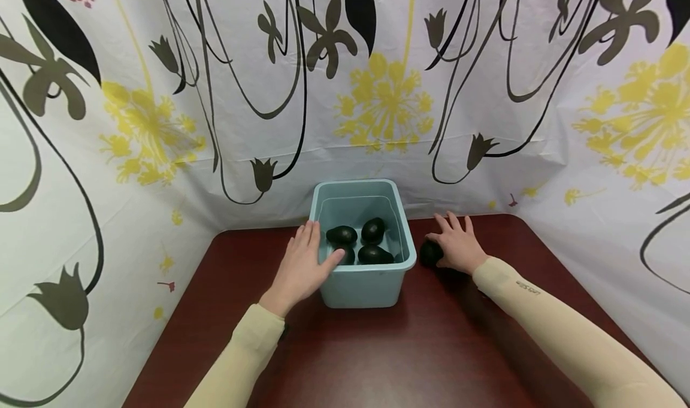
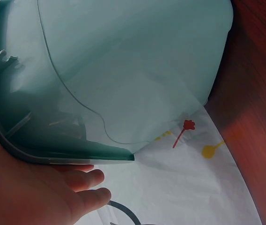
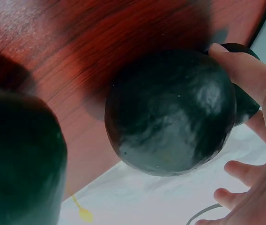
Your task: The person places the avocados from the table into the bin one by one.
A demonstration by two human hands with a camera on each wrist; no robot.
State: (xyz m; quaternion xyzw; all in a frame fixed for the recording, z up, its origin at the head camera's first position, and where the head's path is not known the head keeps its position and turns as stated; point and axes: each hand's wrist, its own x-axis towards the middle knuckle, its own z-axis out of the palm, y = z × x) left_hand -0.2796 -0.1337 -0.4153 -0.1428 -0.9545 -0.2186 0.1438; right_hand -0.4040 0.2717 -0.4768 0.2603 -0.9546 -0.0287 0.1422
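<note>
A light blue plastic bin stands on the table with several dark green avocados lying on its bottom. My left hand rests against the bin's left rim, fingers straight along the outside and thumb reaching over the near corner. To the right of the bin, my right hand pinches an avocado between thumb and index finger, the other fingers spread. Two more avocados show in the right wrist view: one just in front of the pinched one, another at the left edge. My hand and sleeve mostly hide them from the head view.
The dark red wooden table reaches back to a white patterned curtain, which hangs close behind the bin and along both sides. The bin's walls rise well above the avocados inside.
</note>
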